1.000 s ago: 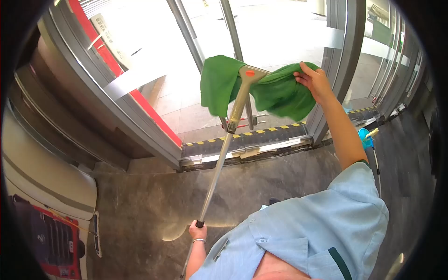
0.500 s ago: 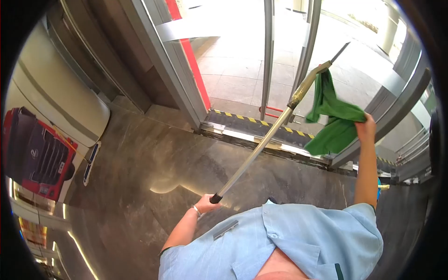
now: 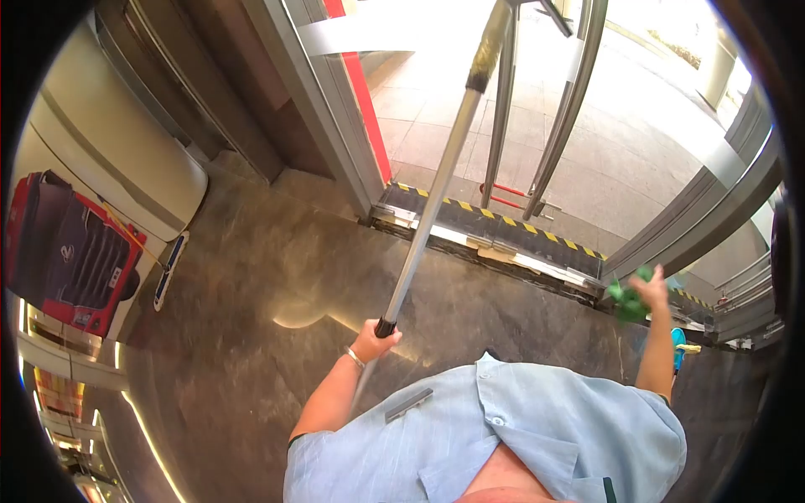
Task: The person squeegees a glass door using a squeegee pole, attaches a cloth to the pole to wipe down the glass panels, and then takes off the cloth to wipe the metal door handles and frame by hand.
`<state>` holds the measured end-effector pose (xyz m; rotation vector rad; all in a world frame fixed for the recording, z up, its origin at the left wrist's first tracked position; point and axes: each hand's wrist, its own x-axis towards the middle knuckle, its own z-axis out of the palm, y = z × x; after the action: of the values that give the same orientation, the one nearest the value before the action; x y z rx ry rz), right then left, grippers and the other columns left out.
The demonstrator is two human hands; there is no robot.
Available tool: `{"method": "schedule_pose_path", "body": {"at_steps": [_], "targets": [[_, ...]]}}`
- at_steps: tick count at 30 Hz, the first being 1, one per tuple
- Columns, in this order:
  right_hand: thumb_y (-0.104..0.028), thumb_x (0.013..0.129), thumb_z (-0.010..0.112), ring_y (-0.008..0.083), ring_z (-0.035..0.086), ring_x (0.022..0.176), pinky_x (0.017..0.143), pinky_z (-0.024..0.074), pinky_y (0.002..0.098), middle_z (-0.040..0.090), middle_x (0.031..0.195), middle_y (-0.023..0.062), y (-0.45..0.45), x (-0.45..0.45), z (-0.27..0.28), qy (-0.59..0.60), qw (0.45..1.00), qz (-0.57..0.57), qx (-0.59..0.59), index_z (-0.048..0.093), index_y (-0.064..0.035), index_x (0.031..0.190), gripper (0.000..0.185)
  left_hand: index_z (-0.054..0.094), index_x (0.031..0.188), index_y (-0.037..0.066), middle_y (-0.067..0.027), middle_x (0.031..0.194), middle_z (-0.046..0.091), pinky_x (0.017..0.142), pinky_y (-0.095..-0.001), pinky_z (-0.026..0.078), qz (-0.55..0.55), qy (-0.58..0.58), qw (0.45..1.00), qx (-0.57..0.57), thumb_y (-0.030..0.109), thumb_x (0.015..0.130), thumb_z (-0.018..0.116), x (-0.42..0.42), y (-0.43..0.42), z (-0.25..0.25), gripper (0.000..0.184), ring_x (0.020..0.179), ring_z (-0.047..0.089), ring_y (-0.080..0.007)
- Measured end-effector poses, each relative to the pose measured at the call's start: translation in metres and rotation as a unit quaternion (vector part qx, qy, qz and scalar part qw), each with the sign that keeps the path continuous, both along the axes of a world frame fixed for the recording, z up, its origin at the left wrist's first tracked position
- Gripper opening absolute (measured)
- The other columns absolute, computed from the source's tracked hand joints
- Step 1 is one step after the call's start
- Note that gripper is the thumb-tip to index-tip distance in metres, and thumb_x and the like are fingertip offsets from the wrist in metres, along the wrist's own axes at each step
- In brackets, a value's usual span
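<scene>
Grips telescopic pole [image 3: 432, 205] with left hand [image 3: 375, 342], near 6 o'clock in the view. Fingers curled closed around the shaft at the black collar [image 3: 386, 328], no gap visible. Comes in along left forearm [image 3: 329, 394] from 7 o'clock, elbow bent, silver bracelet [image 3: 355, 358] at the wrist. Slants the pole up from the fist toward 1 o'clock, lower section running back down toward the light blue shirt [image 3: 553, 419]. Carries squeegee head [image 3: 555, 17] at the far end, partly cut off by the top edge, in front of the door handles [image 3: 500, 117].

Holds green cloth [image 3: 627, 303] bunched at the fingers of right hand [image 3: 651, 289], between 3 and 4 o'clock. Blurred there; cannot tell exact finger spread. Extends right arm [image 3: 656, 348] outward from the sleeve at 4 o'clock, hand pointing up toward 12, near the door frame [image 3: 671, 225] and well apart from the pole.
</scene>
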<state>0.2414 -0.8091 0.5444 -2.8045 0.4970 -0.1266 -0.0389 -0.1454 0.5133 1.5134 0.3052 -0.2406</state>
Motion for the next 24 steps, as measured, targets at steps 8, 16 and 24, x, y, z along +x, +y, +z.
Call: {"method": "schedule_pose_path", "body": {"at_steps": [8, 16, 24], "targets": [[-0.035, 0.064, 0.076, 0.0229, 0.066, 0.088, 0.079, 0.0521, 0.0347, 0.069, 0.099, 0.0107, 0.02, -0.18, -0.083, 0.633, 0.769, 0.08, -0.039, 0.069, -0.0009, 0.1, 0.05, 0.062, 0.071, 0.005, 0.0037, 0.059, 0.054, 0.046, -0.0218, 0.04, 0.05, -0.08, 0.994, 0.048, 0.013, 0.077, 0.07, 0.016, -0.015, 0.003, 0.013, 0.049, 0.049, -0.0041], [-0.025, 0.077, 0.06, 0.0187, 0.062, 0.071, 0.062, 0.0481, 0.0335, 0.065, 0.081, 0.0071, 0.066, -0.212, -0.085, 0.181, 0.851, -0.07, 0.488, 0.065, 0.0005, 0.093, 0.031, 0.064, 0.075, 0.002, 0.003, 0.059, 0.055, 0.044, -0.0204, 0.037, 0.089, -0.166, 0.98, 0.065, 0.007, 0.077, 0.068, 0.054, -0.049, 0.009, 0.006, 0.047, 0.047, -0.0041], [-0.029, 0.091, 0.05, 0.0233, 0.066, 0.091, 0.081, 0.054, 0.0394, 0.065, 0.105, 0.0108, 0.212, -0.129, -0.004, 0.165, 0.605, 0.008, 0.779, 0.059, -0.0034, 0.112, 0.035, 0.055, 0.126, 0.0, -0.0068, 0.081, 0.064, 0.056, -0.0209, 0.045, 0.007, -0.213, 0.976, -0.036, 0.001, 0.074, 0.062, 0.088, -0.105, 0.052, 0.052, 0.062, 0.057, -0.0075]]}}
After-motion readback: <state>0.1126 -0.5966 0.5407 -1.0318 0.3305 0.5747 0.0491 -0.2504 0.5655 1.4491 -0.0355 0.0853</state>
